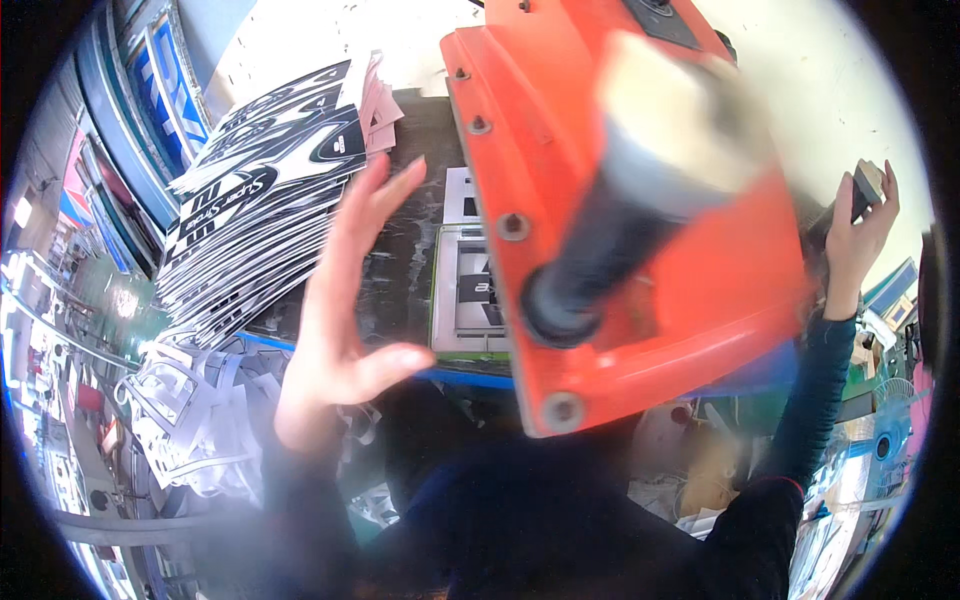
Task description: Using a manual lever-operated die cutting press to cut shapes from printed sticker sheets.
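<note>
My left hand [345,300] is in the air, open with thumb and fingers apart. It holds nothing and is just right of a fanned stack of black-and-white printed sheets [260,215]. At the far right, the fingers of my right hand [858,235] close round a small dark block-like piece with a pale edge [868,188]. Between my hands is the orange-red head of a press [640,270], with a thick black handle [610,240] rising from it, blurred at its pale top. A green-edged cutting die [436,300] lies on a printed sheet, partly hidden under the head.
The dark, scuffed worktop [400,290] has a blue front edge. White paper offcuts [200,420] are heaped below it on the left. Framed panels [165,95] lean at the upper left. A blue fan [885,445] stands at the lower right.
</note>
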A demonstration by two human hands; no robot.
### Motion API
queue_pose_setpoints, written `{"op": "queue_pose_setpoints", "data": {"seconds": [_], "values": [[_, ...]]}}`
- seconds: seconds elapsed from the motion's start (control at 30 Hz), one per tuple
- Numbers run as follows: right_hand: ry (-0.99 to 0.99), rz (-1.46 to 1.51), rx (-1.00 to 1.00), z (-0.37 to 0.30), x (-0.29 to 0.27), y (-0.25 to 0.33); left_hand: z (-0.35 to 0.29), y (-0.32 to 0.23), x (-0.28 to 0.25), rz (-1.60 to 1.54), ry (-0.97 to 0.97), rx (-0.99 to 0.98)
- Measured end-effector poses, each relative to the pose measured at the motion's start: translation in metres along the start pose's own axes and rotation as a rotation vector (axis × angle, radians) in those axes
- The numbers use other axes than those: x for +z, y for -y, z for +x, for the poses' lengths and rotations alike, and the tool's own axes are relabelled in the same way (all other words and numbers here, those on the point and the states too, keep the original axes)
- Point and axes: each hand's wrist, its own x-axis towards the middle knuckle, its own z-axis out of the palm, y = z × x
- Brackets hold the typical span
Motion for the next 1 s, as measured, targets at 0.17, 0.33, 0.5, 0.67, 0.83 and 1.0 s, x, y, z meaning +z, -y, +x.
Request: {"op": "queue_pose_setpoints", "data": {"seconds": [0.17, 0.33, 0.5, 0.67, 0.83, 1.0], "values": [[-0.016, -0.617, -0.234, 0.008, -0.001, -0.011, -0.023, 0.012, 0.004, 0.458, 0.231, -0.178], [0.266, 0.817, 0.466, -0.015, -0.013, 0.055, -0.029, 0.022, 0.007, 0.541, 0.294, -0.269], [0.308, 1.227, 0.609, -0.021, -0.022, 0.094, -0.029, 0.017, 0.008, 0.655, 0.339, -0.311], [0.114, 1.022, 0.712, -0.008, -0.017, 0.035, -0.023, 0.019, 0.012, 0.615, 0.371, -0.27], [-0.117, 0.885, 0.869, 0.006, 0.021, -0.003, -0.026, 0.025, 0.008, 0.583, 0.344, -0.288], [-0.023, 0.88, 0.83, 0.014, 0.022, -0.068, -0.023, 0.02, 0.011, 0.631, 0.339, -0.292]]}}
